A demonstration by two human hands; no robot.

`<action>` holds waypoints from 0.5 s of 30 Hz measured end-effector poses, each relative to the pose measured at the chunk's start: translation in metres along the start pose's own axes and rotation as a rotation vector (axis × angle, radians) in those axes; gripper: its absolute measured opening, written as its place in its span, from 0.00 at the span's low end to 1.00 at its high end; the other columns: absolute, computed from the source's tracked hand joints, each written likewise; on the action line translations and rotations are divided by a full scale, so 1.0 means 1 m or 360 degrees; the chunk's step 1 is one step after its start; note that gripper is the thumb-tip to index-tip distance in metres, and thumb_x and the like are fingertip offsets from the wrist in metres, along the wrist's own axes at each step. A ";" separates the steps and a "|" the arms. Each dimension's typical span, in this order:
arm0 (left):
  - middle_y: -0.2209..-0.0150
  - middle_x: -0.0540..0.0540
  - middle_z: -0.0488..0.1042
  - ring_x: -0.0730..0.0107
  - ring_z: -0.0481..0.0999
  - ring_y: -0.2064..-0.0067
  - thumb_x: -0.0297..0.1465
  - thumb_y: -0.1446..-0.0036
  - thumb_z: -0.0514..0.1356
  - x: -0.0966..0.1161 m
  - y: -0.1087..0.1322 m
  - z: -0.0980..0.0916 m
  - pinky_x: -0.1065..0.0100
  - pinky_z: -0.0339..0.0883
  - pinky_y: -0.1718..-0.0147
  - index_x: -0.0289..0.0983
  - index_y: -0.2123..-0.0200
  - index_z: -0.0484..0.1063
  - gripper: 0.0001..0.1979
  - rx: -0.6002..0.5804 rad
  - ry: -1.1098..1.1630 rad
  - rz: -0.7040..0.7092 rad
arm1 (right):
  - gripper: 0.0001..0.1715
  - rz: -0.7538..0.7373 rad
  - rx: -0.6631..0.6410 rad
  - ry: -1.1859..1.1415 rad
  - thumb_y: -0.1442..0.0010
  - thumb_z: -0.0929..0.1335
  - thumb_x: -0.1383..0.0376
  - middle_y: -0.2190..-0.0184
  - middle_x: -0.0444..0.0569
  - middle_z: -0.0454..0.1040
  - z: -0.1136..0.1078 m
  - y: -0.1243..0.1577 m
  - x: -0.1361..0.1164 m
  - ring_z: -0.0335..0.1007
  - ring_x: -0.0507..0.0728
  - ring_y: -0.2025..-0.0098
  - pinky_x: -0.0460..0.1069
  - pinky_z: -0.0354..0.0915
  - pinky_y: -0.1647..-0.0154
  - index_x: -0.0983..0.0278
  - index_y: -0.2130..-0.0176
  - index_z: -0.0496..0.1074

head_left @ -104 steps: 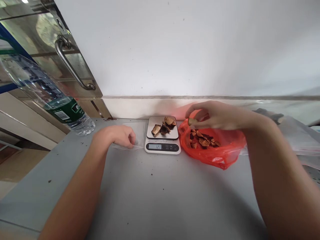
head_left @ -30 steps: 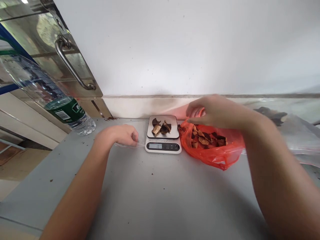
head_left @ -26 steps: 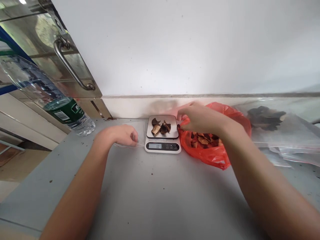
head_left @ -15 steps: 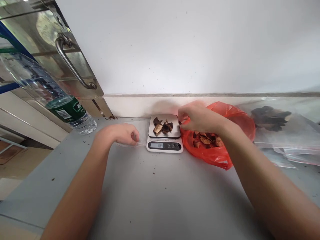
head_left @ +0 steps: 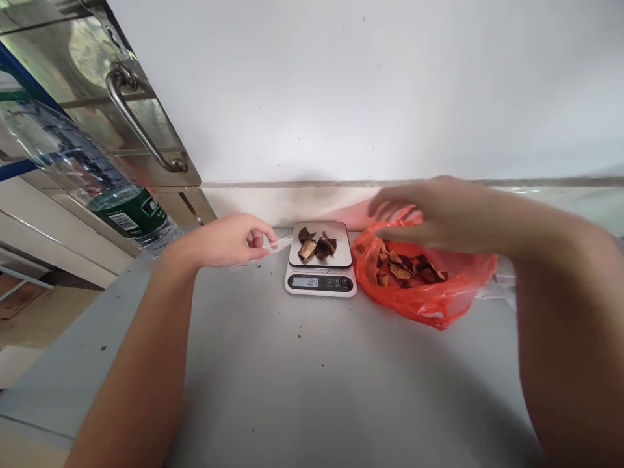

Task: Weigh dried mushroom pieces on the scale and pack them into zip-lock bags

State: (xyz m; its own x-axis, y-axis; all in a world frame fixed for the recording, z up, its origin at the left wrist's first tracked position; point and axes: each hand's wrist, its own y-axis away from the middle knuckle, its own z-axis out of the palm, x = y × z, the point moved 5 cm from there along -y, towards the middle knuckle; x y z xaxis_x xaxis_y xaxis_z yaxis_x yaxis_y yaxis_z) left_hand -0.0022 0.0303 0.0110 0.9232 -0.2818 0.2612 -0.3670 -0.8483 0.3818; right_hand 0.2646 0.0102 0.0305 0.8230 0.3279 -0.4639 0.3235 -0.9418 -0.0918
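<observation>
My left hand [head_left: 241, 240] pinches the edge of a clear plastic bag [head_left: 279, 244], lifted a little off the table just left of the scale. The white digital scale [head_left: 287, 285] has a metal plate and a lit display that seems to read 18.4. Several dark brown dried pieces [head_left: 316, 247] lie on the plate. Above the red plastic bag [head_left: 429, 305] hovers my right hand [head_left: 419, 214], its fingers apart and nothing seen in them, slightly blurred. More dried brown pieces [head_left: 402, 266] lie inside the open red bag.
A large water bottle [head_left: 129, 211] with a green label stands at the left, by a metal door with a handle [head_left: 139, 127]. A white wall [head_left: 341, 97] bounds the grey table [head_left: 302, 390] at the back. Clear plastic [head_left: 502, 286] shows behind my right forearm.
My right hand has moved right, from beside the scale to above the red bag, its fingers spreading. My left hand has raised the clear bag from the table. The display looks the same.
</observation>
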 end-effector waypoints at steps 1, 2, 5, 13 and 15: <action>0.66 0.46 0.78 0.61 0.75 0.67 0.43 0.46 0.58 0.004 0.003 -0.003 0.66 0.64 0.70 0.40 0.60 0.78 0.17 0.0043 0.0054 0.0001 | 0.08 -0.0054 -0.0067 -0.0063 0.40 0.74 0.61 0.62 0.49 0.84 0.009 -0.004 -0.013 0.79 0.61 0.63 0.52 0.71 0.64 0.57 0.58 0.81; 0.67 0.46 0.77 0.62 0.75 0.67 0.44 0.46 0.59 0.007 0.006 -0.005 0.66 0.64 0.71 0.39 0.61 0.77 0.17 0.0100 0.0110 0.0003 | 0.11 -0.0124 -0.0100 -0.0142 0.35 0.71 0.60 0.59 0.49 0.84 0.017 -0.008 -0.026 0.80 0.60 0.60 0.51 0.71 0.62 0.57 0.54 0.81; 0.69 0.46 0.76 0.63 0.74 0.68 0.46 0.48 0.60 0.014 0.010 -0.011 0.67 0.65 0.72 0.39 0.65 0.74 0.17 0.0306 0.0230 0.0052 | 0.21 -0.0331 -0.0297 -0.0337 0.30 0.66 0.65 0.57 0.46 0.84 0.045 -0.017 -0.055 0.80 0.57 0.59 0.50 0.71 0.57 0.55 0.42 0.77; 0.68 0.46 0.71 0.61 0.73 0.65 0.37 0.48 0.55 0.020 0.014 -0.019 0.63 0.65 0.67 0.40 0.63 0.67 0.11 0.0698 0.0217 0.0180 | 0.13 -0.0276 -0.0243 -0.0600 0.29 0.66 0.62 0.64 0.47 0.83 0.075 -0.027 -0.055 0.78 0.57 0.62 0.50 0.69 0.63 0.60 0.56 0.80; 0.67 0.46 0.71 0.61 0.73 0.64 0.37 0.48 0.54 0.022 0.015 -0.020 0.63 0.65 0.66 0.40 0.60 0.68 0.12 0.0749 0.0156 0.0251 | 0.16 -0.0129 -0.0159 -0.0692 0.29 0.66 0.63 0.69 0.48 0.82 0.077 -0.029 -0.056 0.77 0.56 0.66 0.50 0.67 0.66 0.63 0.67 0.78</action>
State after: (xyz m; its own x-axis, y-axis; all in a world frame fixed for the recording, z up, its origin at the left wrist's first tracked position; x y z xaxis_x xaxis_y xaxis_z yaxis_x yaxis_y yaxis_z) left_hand 0.0105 0.0198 0.0400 0.8375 -0.3984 0.3741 -0.3890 -0.9154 -0.1040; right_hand 0.1732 0.0138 -0.0082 0.5274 0.3186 -0.7876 0.4400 -0.8955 -0.0676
